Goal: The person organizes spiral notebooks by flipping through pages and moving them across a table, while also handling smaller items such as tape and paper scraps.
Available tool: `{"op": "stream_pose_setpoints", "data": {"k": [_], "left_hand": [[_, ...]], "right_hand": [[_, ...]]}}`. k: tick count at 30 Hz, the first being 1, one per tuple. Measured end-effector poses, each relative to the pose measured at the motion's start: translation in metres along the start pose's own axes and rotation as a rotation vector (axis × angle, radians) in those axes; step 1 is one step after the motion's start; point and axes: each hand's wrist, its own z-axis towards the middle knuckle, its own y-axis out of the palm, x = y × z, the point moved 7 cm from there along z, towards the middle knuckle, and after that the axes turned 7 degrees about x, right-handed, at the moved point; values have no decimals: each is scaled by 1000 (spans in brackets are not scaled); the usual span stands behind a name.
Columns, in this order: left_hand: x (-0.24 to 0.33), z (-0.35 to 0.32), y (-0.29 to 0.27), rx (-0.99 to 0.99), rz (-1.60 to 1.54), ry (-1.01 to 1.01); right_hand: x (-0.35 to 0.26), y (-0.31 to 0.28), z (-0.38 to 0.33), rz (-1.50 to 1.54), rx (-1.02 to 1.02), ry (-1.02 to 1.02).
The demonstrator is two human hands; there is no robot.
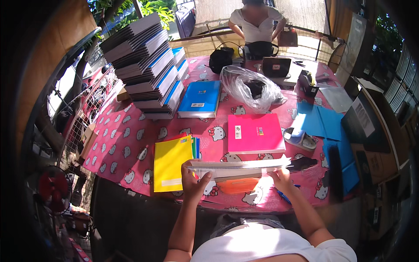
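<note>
A thin stack of white paper sheets is held level above the table's near edge, seen almost edge-on. My left hand grips its left end, thumb along the near side. At the right end my right hand has its fingers closed on the same sheets. Beneath the sheets lies a flat orange item, partly hidden. A yellow spiral notebook rests on other coloured ones beside my left hand. Beyond the sheets lies a pink notebook, perhaps a pile of them. Something blue and thin is next to my right wrist.
Tall stacks of notebooks and a blue notebook stand at the far left of the pink table. Farther back are a clear plastic bag and a laptop. Blue folders and a cardboard box flank the right; a person stands opposite.
</note>
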Motion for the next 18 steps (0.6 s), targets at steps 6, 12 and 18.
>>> {"op": "stream_pose_setpoints", "data": {"k": [6,12,18], "left_hand": [[-56,-38,20,22,-87,-236],[-28,-7,28,-25,111,-72],[83,-60,126,-213,896,807]], "right_hand": [[41,13,-20,412,-43,362],[-6,6,-31,71,-172,168],[92,-202,6,-1016,413,487]]}}
